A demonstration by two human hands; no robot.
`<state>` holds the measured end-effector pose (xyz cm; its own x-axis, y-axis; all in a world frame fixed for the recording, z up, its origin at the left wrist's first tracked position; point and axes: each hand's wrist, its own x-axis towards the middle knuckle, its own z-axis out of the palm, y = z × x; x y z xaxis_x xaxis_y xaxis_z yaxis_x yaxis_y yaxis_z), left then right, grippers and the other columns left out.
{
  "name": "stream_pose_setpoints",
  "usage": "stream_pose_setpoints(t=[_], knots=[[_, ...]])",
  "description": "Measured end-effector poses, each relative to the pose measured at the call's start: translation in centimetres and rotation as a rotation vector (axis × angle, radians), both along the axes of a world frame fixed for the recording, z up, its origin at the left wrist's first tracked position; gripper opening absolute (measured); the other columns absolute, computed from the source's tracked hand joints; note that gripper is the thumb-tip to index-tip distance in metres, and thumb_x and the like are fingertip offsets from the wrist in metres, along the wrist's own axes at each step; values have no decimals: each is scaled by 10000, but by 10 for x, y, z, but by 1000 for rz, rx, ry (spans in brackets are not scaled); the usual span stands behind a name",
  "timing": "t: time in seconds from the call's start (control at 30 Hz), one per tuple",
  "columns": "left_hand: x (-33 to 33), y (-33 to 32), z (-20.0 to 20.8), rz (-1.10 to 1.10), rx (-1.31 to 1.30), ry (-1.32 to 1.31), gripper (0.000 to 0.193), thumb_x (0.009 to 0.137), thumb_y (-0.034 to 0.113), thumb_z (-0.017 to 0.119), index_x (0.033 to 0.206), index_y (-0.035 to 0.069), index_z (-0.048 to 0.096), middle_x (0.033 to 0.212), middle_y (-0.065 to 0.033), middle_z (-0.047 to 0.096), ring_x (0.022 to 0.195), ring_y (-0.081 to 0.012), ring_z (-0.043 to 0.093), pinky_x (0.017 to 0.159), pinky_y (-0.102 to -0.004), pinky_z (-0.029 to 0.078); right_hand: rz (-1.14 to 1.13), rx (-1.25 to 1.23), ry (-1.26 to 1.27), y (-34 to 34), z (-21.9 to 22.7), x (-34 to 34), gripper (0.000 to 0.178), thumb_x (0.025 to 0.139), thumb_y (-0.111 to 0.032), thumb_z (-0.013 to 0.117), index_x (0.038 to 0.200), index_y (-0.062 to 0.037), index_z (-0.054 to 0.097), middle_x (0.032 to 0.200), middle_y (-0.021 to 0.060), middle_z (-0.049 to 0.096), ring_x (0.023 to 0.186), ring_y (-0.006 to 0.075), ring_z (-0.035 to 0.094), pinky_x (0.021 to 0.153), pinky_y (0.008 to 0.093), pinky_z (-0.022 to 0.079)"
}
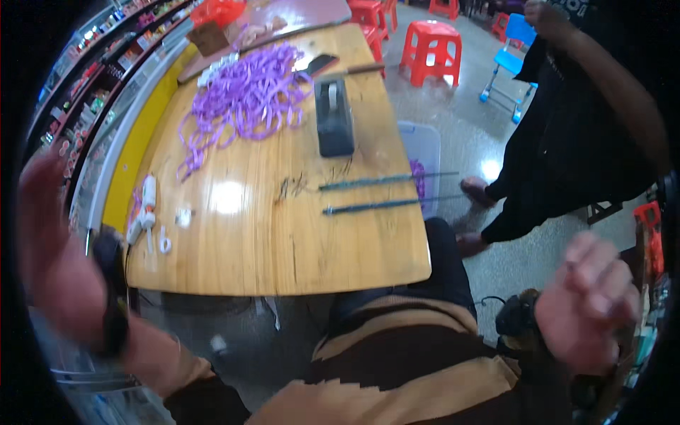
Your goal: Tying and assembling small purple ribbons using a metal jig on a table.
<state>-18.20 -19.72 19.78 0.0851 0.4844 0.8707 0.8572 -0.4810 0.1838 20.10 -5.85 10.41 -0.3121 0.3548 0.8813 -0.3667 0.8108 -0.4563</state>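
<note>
My left hand (60, 269) is raised off the table's left edge, blurred by motion, with its fingers stretched upward and nothing seen in it. On the other side, my right hand (588, 304) is held up past the table's right corner, its fingers loosely bent and apart, also empty. Nearest the left hand on the wooden table (340, 255) lies a white glue gun (147, 205), beside a small white ring (165, 241). Two thin rods with dark green wrapping, a far rod (375, 182) and a near rod (375, 207), jut over the right edge.
A tangle of purple ribbon (244, 92) covers the table's far left. Right of it stands a dark block-shaped tool (333, 117). A clear plastic bin (425, 142) sits beside the table. Another person (567, 142) stands at the right, near red stools (431, 49) and a blue chair (513, 53).
</note>
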Motion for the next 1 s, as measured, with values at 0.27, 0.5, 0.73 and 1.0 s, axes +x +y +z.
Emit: stream_pose_setpoints(t=[0.27, 0.5, 0.73, 1.0], knots=[[-76, 164, -116, 456, -826, 469, 223, 796, 240, 537, 840, 31, 605, 774, -138, 593, 767, -263, 576, 692, -354, 445, 215, -36, -286, 5, -37, -50, 296, 709, -21, 581, 994, 55, 578, 829, 129, 639, 726, 256, 623, 629, 318, 483], [-50, 236, -168, 452, -764, 684, 194, 766, 274, 569, 857, 113, 625, 804, -94, 613, 829, -262, 584, 708, -415, 417, 162, -218, -401, -6, -54, -52, 210, 715, -5, 605, 924, 17, 615, 768, 80, 638, 680, 212, 619, 596, 300, 469], [-58, 267, -192, 524, -877, 785, 140, 760, 215, 519, 784, 120, 618, 794, -75, 610, 827, -247, 574, 722, -413, 371, 115, -233, -352, 3, -66, -52, 190, 748, -20, 532, 916, 22, 610, 681, 103, 627, 571, 208, 600, 533, 291, 463], [-71, 260, -185, 454, -895, 576, 168, 755, 211, 492, 779, 101, 617, 788, -114, 620, 789, -290, 593, 705, -425, 400, 114, -297, -386, 11, -72, -52, 188, 726, 19, 595, 912, 13, 622, 696, 73, 628, 622, 196, 616, 557, 286, 455]])
